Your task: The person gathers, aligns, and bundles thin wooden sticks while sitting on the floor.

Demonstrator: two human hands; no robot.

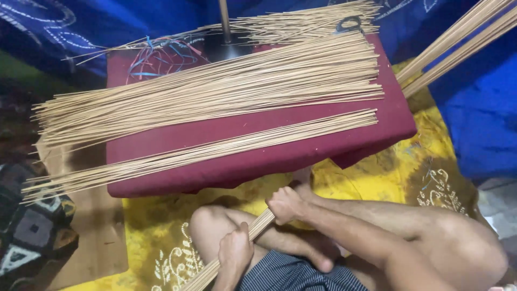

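My left hand (235, 251) and my right hand (285, 205) both grip one tight bundle of thin tan sticks (257, 226), which slants from the bottom centre up toward the low table. The left hand holds it lower down, the right hand higher, just under the table's front edge. My bare knees are below them. The table, covered in maroon cloth (280, 156), carries a wide pile of long sticks (215, 91) and a thinner row of sticks (204, 152) nearer to me.
At the table's back lie more sticks (307, 21), black scissors (350, 24), a tangle of blue and red strings (161, 56) and a metal pole on a dark base (225, 32). Another stick bundle (458, 43) leans at top right. Yellow patterned cloth (409, 167) covers the floor; cardboard (97, 231) lies left.
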